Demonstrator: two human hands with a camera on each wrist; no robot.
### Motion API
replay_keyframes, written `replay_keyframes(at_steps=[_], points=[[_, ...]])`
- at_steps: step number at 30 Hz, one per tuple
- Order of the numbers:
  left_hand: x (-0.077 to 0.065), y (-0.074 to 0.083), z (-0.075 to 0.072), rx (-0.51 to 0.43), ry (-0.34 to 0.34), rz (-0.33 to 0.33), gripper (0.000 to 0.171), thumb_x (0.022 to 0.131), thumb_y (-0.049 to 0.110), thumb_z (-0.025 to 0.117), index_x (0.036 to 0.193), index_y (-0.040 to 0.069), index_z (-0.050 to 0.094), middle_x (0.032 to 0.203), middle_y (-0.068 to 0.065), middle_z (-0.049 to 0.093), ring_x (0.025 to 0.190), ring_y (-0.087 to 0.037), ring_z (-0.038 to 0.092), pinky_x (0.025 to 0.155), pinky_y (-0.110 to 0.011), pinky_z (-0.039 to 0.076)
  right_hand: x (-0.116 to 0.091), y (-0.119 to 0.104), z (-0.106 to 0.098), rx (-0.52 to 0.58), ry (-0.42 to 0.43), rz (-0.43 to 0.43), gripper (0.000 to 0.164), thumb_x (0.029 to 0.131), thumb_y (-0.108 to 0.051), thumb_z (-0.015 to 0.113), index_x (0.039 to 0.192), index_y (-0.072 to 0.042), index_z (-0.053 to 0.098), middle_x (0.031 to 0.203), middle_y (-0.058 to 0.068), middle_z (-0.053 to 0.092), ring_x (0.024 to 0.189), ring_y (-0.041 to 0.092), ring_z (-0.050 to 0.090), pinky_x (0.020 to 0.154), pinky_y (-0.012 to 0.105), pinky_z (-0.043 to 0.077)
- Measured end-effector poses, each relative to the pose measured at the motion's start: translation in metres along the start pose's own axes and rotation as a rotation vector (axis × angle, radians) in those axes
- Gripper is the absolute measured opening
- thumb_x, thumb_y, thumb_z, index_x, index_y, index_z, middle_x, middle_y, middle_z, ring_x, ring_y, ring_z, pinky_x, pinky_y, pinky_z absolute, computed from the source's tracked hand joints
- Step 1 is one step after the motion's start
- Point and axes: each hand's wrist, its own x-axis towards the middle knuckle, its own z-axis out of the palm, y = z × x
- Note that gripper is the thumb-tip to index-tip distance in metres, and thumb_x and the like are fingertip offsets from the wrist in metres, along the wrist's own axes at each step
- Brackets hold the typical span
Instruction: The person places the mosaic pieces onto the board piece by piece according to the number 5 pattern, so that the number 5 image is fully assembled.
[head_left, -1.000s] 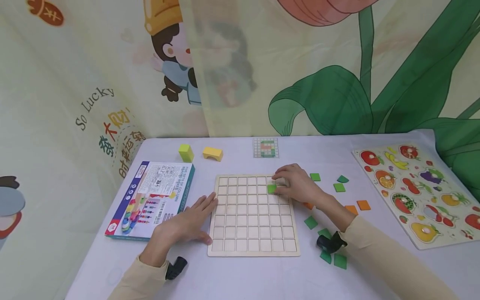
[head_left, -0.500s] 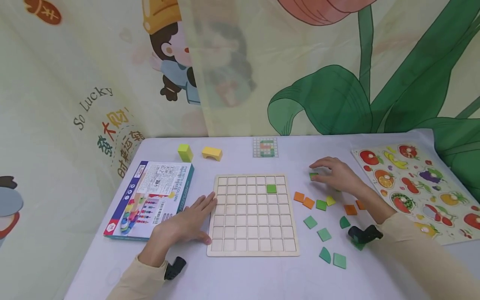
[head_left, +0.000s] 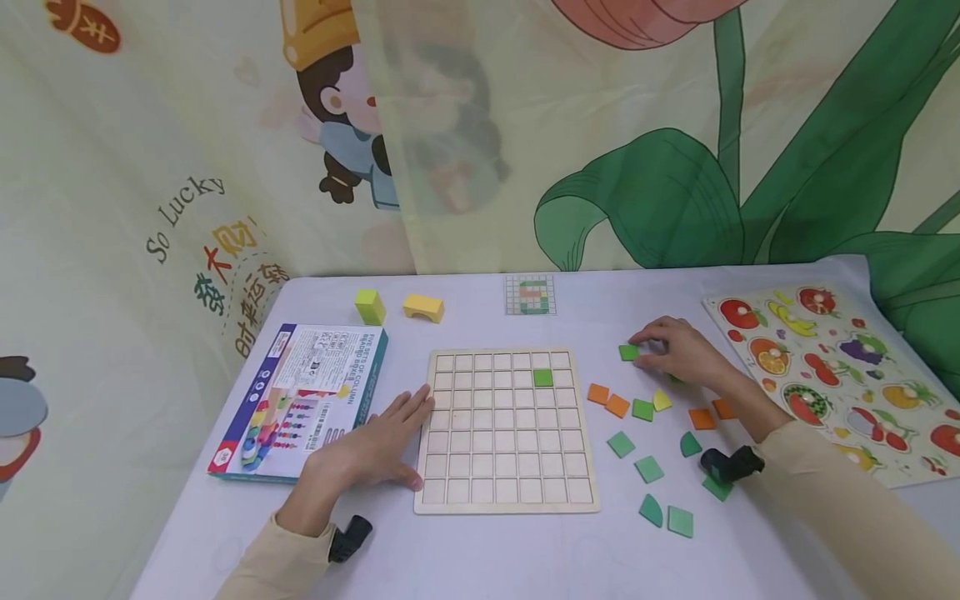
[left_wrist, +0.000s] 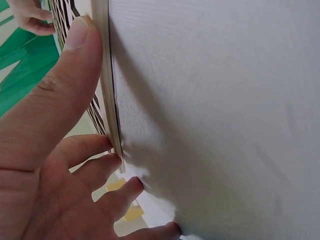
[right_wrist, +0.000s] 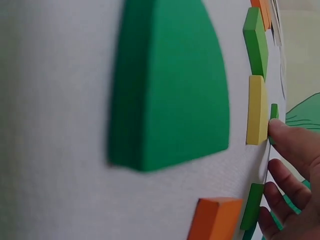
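Left hand (head_left: 377,443) spread, right hand (head_left: 678,354) pinching

Lower left, fingers apart, touching the grid board (head_left: 507,442). Farther off, right of centre, thumb and forefinger clamp the right side of a green tile (head_left: 627,353), square, its front edge nearly level across the frame.

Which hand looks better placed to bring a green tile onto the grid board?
Probably the right hand: it touches a green tile near other loose tiles; the left hand is at the left edge of the grid board.
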Motion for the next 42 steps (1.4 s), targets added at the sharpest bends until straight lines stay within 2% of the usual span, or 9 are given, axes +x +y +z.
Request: replay_keyframes(at_steps=[7,11,17,24,31,35,42], points=[[0.0,0.0,0.0,0.013,0.001,0.01,0.105,0.074,0.023,0.084,0.155,0.007,0.019,0.165,-0.008,0.006,0.151,-0.037,0.006,0.119,-0.06,0.017,-0.001,-0.005,0.002,-0.003,0.035,0.009,0.034,0.089,-0.016,0.069,0.12,-0.004,0.065,0.133,0.025,0.048,0.125,0.043,0.039,0.107,0.061,0.037],[0.0,0.001,0.0,0.012,0.003,0.01,0.105,0.074,0.023,0.084,0.155,0.006,0.02,0.165,-0.009,0.006,0.151,-0.037,0.007,0.118,-0.061,0.017,0.001,-0.017,0.004,0.002,0.058,-0.022,0.035,0.087,-0.018,0.071,0.118,-0.003,0.067,0.129,0.024,0.052,0.123,0.042,0.041,0.107,0.062,0.037],[0.0,0.001,0.0,0.009,0.002,0.009,0.104,0.074,0.022,0.084,0.154,0.005,0.02,0.165,-0.01,0.006,0.151,-0.038,0.007,0.118,-0.061,0.017,0.007,-0.046,0.017,0.011,0.062,-0.082,0.031,0.086,-0.019,0.071,0.113,-0.004,0.07,0.125,0.02,0.058,0.121,0.039,0.044,0.104,0.06,0.039],[-0.001,-0.001,0.001,0.007,-0.001,0.004,0.105,0.074,0.022,0.084,0.154,0.004,0.02,0.165,-0.01,0.006,0.151,-0.038,0.006,0.118,-0.061,0.018,0.011,-0.091,0.04,0.043,0.049,-0.163,0.027,0.085,-0.021,0.073,0.108,-0.007,0.073,0.118,0.013,0.063,0.116,0.032,0.048,0.101,0.052,0.044],[-0.001,-0.002,0.001,0.009,0.003,0.011,0.104,0.074,0.023,0.084,0.154,0.004,0.02,0.165,-0.01,0.005,0.151,-0.038,0.006,0.118,-0.061,0.018,0.01,-0.126,0.061,0.013,0.035,-0.293,0.025,0.082,-0.023,0.077,0.102,-0.009,0.074,0.109,0.009,0.066,0.105,0.027,0.051,0.09,0.045,0.044],[0.0,-0.002,0.001,0.011,0.002,0.015,0.104,0.074,0.023,0.083,0.154,0.005,0.019,0.165,-0.01,0.005,0.151,-0.038,0.006,0.118,-0.061,0.017,0.008,-0.134,0.067,-0.047,0.037,-0.308,0.022,0.082,-0.025,0.077,0.099,-0.011,0.075,0.107,0.009,0.065,0.103,0.027,0.051,0.086,0.046,0.044],[0.0,-0.001,0.0,0.013,-0.002,0.015,0.104,0.074,0.023,0.083,0.155,0.005,0.019,0.165,-0.009,0.005,0.151,-0.038,0.006,0.118,-0.062,0.017,0.009,-0.133,0.072,-0.08,0.062,-0.271,0.022,0.08,-0.026,0.078,0.098,-0.014,0.075,0.106,0.007,0.065,0.101,0.026,0.05,0.082,0.042,0.04]])
